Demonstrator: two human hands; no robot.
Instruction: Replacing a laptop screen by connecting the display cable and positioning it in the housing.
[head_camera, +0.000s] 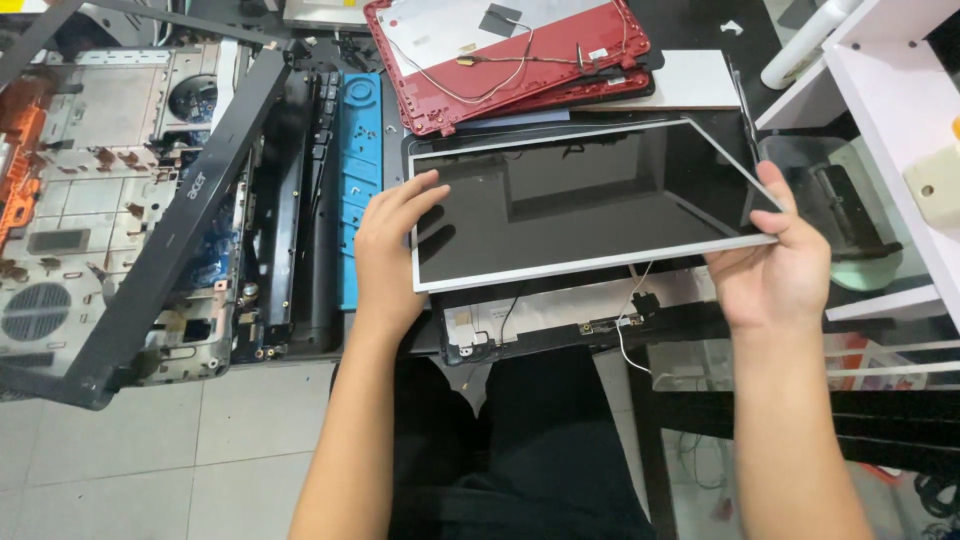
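Note:
A flat laptop screen panel (590, 200), dark glass with a thin silver rim, is lifted between both hands. My left hand (388, 250) grips its left edge, thumb on the glass. My right hand (768, 268) holds the lower right corner, thumb over the rim. Right under the panel lies a black laptop lid shell (560, 320) with thin wires and small connectors along its near edge.
A red laptop lid (500, 55) with white and red cables lies behind. A dismantled laptop base (90, 200), a loose black screen bezel (170, 230) and a blue strip (360, 170) sit at left. White shelving (880, 80) stands at right. Grey floor tiles are below.

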